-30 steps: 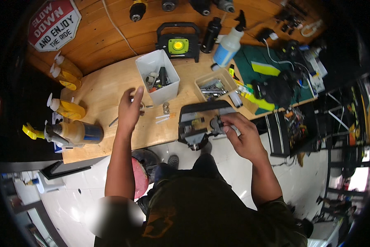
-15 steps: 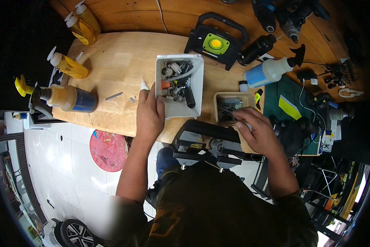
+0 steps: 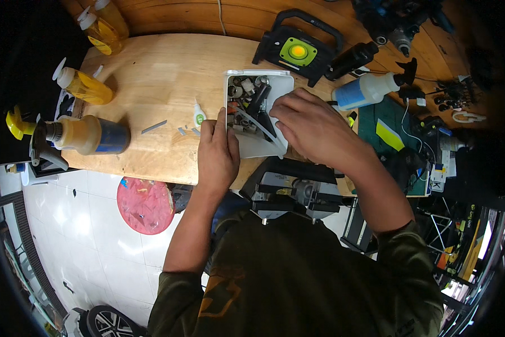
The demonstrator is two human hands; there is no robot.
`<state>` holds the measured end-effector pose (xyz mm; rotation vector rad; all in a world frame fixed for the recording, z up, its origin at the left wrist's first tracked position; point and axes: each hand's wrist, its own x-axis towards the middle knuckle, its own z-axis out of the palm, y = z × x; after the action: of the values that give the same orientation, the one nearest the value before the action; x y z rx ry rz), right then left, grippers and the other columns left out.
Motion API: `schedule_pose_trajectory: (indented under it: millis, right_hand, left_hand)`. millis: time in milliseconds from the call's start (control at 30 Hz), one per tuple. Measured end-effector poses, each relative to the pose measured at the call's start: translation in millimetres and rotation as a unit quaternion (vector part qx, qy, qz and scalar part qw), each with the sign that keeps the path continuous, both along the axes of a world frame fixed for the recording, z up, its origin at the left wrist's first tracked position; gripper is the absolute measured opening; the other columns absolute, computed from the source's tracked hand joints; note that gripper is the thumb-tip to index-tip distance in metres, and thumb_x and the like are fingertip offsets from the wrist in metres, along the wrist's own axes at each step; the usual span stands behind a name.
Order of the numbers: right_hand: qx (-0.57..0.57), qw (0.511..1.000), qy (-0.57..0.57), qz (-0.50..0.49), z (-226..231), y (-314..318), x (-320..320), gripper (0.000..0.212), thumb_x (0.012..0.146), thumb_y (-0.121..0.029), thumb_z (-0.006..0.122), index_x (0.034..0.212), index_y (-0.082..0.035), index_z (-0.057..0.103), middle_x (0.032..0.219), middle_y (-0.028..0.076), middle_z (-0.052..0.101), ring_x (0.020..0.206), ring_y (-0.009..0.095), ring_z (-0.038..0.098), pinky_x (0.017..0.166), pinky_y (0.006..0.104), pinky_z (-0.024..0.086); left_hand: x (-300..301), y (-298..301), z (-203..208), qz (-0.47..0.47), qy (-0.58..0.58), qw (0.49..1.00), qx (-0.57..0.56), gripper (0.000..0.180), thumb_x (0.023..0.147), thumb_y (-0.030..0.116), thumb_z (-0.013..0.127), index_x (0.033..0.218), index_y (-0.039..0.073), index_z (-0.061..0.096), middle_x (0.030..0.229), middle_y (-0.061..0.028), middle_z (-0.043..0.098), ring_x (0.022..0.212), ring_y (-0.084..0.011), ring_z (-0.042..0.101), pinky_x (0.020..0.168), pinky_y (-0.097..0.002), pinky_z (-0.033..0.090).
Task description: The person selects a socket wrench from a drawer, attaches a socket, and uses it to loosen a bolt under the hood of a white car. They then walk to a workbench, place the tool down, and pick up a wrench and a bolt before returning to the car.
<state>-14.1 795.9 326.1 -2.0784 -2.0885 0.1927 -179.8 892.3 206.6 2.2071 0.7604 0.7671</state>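
A white plastic bin (image 3: 249, 146) stands near the table's front edge, holding metal fittings, dark cylindrical pieces and a curved pale tube (image 3: 262, 123). My left hand (image 3: 218, 154) lies along the bin's left wall, fingers closed against it. My right hand (image 3: 308, 121) is curled over the bin's right wall, with its fingertips at the rim; its palm side is hidden. The small beige tray seen earlier is covered by my right hand and forearm. Just left of the bin lies a small white bottle with a pointed nozzle (image 3: 199, 115).
Grey strips (image 3: 154, 127) lie to the left, near a spray bottle (image 3: 95, 135) and yellow pump bottles (image 3: 86, 85). A lit work lamp (image 3: 298, 51) and a blue-labelled spray bottle (image 3: 365, 92) stand behind and to the right. A vise-like clamp (image 3: 291, 194) juts out in front.
The white bin has shifted right, with my left hand on it. My right hand has left the beige tray and come up to the bin's right side. The tube inside lies differently.
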Motion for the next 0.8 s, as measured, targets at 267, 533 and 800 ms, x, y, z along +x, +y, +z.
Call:
schedule_pose_trajectory:
  millis: [267,533,800]
  right_hand:
    - [-0.199,0.979,-0.021,-0.046,-42.5,68.0,-14.6,0.014,0.074,-0.006,0.059,0.082,0.000,0.068,0.086,0.017,0.067,0.088,0.034,0.065,0.074,0.0424,0.051]
    - [-0.149,0.964,0.040,-0.218,-109.7,106.5,-4.9,0.017,0.078,-0.014,0.060,0.084,-0.003,0.070,0.090,0.020,0.068,0.086,0.034,0.066,0.071,0.0441,0.052]
    - [-0.230,0.942,0.033,-0.243,-121.2,122.5,10.2,0.029,0.084,-0.024,0.048,0.093,-0.005,0.069,0.093,0.018,0.068,0.090,0.034,0.066,0.077,0.0447,0.051]
  left_hand:
    - [12.5,12.8,8.7,-0.003,0.034,0.999,-0.007,0.042,0.086,0.004,0.051,0.126,-0.010,0.047,0.094,-0.0229,0.050,0.083,-0.0388,0.055,0.072,-0.0441,0.047]
    - [22.1,27.4,4.2,-0.009,0.013,1.000,-0.018,0.041,0.087,0.008,0.051,0.123,-0.011,0.048,0.095,-0.0244,0.051,0.081,-0.0395,0.056,0.070,-0.0447,0.048]
    - [32.1,37.5,6.9,-0.032,0.014,0.998,-0.044,0.042,0.085,0.010,0.053,0.120,-0.013,0.048,0.094,-0.0259,0.051,0.081,-0.0412,0.057,0.070,-0.0458,0.049]
